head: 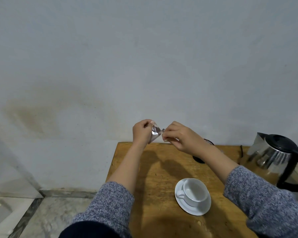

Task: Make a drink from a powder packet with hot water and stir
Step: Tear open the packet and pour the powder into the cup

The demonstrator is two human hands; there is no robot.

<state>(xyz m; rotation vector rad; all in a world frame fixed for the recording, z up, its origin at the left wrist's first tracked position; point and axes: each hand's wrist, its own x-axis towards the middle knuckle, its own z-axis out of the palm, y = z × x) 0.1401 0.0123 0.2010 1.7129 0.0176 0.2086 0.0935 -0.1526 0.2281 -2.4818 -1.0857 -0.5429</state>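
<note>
A small silvery powder packet is held up above the far edge of the wooden table. My left hand pinches its left side and my right hand pinches its right top corner. A white cup stands empty on a white saucer near the table's middle, below my right forearm. A steel electric kettle with a black lid and handle stands at the right edge.
A black round object lies on the table, mostly hidden behind my right wrist. A dark cord runs by the kettle. The wall stands close behind the table; the floor drops away at left.
</note>
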